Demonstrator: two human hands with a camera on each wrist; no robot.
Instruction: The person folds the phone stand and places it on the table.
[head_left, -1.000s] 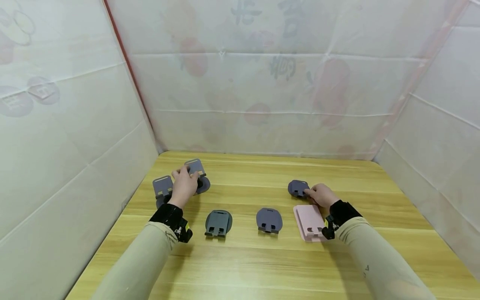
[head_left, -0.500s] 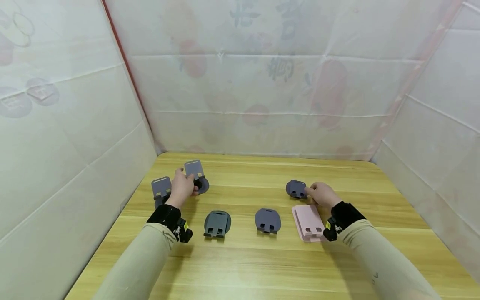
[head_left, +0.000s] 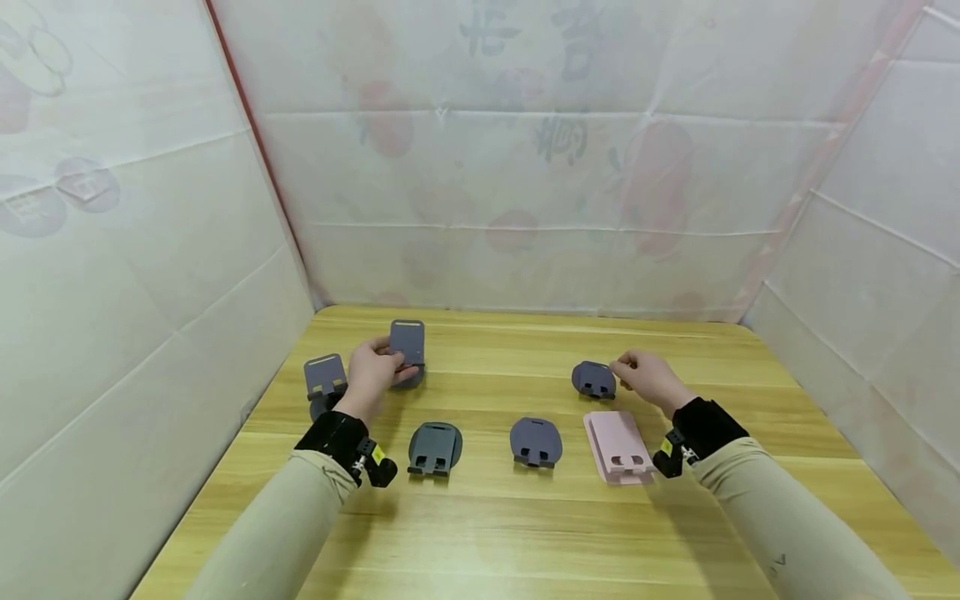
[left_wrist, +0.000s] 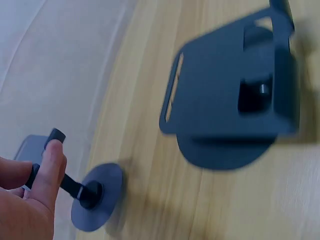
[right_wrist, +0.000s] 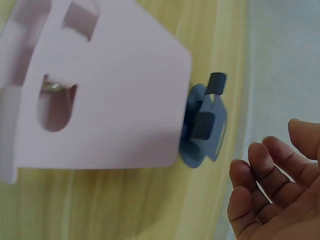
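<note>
A pale wooden table (head_left: 525, 533) fills the floor of a small booth walled on the left, far and right sides with white sheeting (head_left: 525, 183) that carries faint red and grey prints; a red seam runs down the far-left corner. Six folding phone stands sit on the wood. Both forearms, in beige sleeves with black wrist straps, reach away from the near edge. The left hand (head_left: 372, 377) is at the far left, its fingers curled round the arm of an opened grey stand (head_left: 407, 343) whose back plate stands upright over its round base; another raised grey stand (head_left: 325, 375) is just left of that hand. The right hand (head_left: 647, 379) hovers at the far right with fingers loosely curled and holding nothing, just right of a small folded dark stand (head_left: 594, 379) and apart from it. Nearer lie a flat grey stand (head_left: 435, 446), a flat dark-blue stand (head_left: 536, 440) and a flat pink stand (head_left: 618, 444) in a row.
</note>
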